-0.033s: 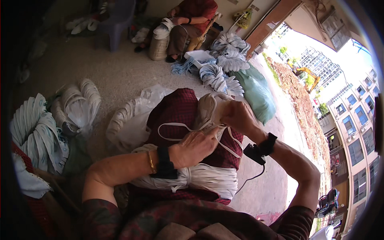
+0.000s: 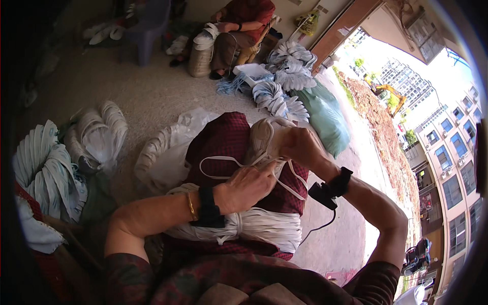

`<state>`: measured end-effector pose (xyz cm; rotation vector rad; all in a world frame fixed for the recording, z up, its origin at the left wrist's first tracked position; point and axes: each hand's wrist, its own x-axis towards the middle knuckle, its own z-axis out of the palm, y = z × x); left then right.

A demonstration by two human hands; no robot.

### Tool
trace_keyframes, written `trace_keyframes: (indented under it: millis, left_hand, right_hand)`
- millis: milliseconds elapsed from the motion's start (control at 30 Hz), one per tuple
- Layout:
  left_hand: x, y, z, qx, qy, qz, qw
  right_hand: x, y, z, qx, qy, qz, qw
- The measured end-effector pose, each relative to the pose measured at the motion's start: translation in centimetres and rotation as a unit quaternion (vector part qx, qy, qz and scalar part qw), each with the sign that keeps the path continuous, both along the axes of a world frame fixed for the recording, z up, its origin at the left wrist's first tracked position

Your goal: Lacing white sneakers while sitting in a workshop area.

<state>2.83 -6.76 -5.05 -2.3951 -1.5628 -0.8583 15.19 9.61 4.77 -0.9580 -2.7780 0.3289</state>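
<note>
A pale off-white shoe upper rests on my lap over dark red checked cloth, partly laced. A white shoelace runs from it, looping out to the left, with another length hanging to the right. My left hand is closed at the upper's near end, its fingertips pinching the lace. My right hand grips the upper's right side with bent fingers; its fingertips are partly hidden. Across my lap, below the left hand, lies a tied bundle of white laces.
Stacked shoe uppers lie at the left, beside bagged ones. Ahead, a seated person works near more piled uppers and a green sack. A black cable hangs from my right wrist device.
</note>
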Motion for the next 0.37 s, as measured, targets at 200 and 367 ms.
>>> trace_keyframes:
  millis: [200, 367]
  left_hand:
    - [-0.3, 0.5, 0.2, -0.096, -0.009, -0.009, 0.995]
    - [-0.3, 0.6, -0.7, -0.076, 0.013, -0.008, 0.997]
  right_hand:
    - [1.1, 0.4, -2.1, -0.079, 0.107, 0.03, 0.991]
    - [0.5, -2.2, -1.1, 0.133, 0.045, 0.124, 0.982]
